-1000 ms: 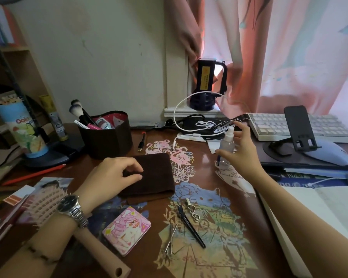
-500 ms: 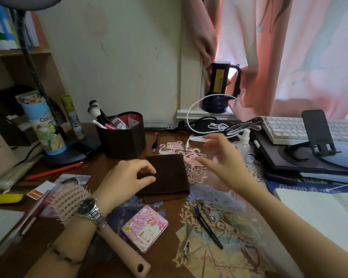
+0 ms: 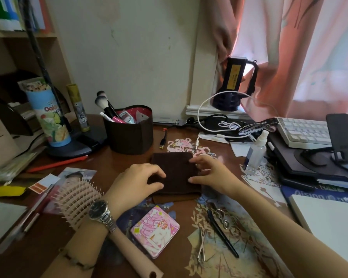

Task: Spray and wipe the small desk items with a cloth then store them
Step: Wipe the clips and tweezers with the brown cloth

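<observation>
A cluttered brown wooden desk [image 3: 113,163] stands against a cream wall, with a pink curtain [image 3: 309,57] at the far right. A folded dark brown cloth [image 3: 175,175] lies flat at the centre of the desk. The left hand [image 3: 137,183] rests on its left edge with fingers curled and thumb at the near side, apparently pinning it down; the right hand [image 3: 211,173] touches the right edge with fingertips bent onto the fabric, and whether it pinches the fold cannot be told. Both hands on the cloth suggest it is being taken up or unfolded for wiping. The spray bottle [image 3: 254,153] stands upright and unheld to the right of the cloth, within reach. The items to clean lie near: a pink compact case [image 3: 155,231], a black hair clip [image 3: 222,233], a metal clip [image 3: 202,245] and a hairbrush [image 3: 78,201]. A brown fabric organiser [image 3: 131,135] holding makeup brushes stands just beyond the cloth, a probable storage place. Cables [image 3: 215,125] and a keyboard [image 3: 305,131] crowd the far right, restricting working space there.
</observation>
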`<action>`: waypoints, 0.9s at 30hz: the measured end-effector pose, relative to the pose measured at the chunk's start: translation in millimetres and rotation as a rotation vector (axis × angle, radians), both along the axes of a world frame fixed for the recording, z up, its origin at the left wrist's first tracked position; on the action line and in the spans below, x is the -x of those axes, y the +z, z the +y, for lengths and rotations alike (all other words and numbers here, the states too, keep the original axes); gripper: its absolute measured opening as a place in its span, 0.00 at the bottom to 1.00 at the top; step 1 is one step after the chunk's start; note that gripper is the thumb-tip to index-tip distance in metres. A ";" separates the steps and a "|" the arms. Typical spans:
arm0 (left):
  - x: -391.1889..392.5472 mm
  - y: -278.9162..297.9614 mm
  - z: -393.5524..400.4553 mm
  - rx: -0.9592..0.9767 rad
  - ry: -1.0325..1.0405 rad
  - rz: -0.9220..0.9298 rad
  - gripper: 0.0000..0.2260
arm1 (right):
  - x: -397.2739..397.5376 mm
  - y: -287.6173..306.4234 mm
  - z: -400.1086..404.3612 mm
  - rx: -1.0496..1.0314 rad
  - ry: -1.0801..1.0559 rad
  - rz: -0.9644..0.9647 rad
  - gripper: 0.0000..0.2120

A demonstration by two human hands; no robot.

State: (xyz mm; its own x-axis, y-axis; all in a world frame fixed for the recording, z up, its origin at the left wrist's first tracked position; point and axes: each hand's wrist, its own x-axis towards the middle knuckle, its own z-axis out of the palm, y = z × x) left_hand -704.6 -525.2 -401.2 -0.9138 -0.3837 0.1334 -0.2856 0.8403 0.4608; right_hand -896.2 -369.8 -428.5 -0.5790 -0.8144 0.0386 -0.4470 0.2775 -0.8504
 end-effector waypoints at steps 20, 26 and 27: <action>1.3 -5.8 -7.6 -0.016 0.002 -0.020 0.10 | -12.0 13.8 -9.7 0.035 -0.035 -0.244 0.31; 1.0 -5.8 -6.6 -0.008 -0.001 -0.013 0.10 | -11.8 20.1 1.5 0.100 -0.080 -0.252 0.30; 0.6 -5.8 -6.0 -0.006 -0.002 -0.013 0.10 | -11.8 21.2 5.0 0.116 -0.089 -0.267 0.30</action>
State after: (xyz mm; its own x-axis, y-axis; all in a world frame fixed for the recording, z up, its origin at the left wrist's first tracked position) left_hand -705.3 -531.2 -407.0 -0.9164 -0.3823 0.1189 -0.2898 0.8383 0.4619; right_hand -884.4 -364.8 -407.3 -0.6499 -0.7593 -0.0347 -0.1812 0.1991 -0.9631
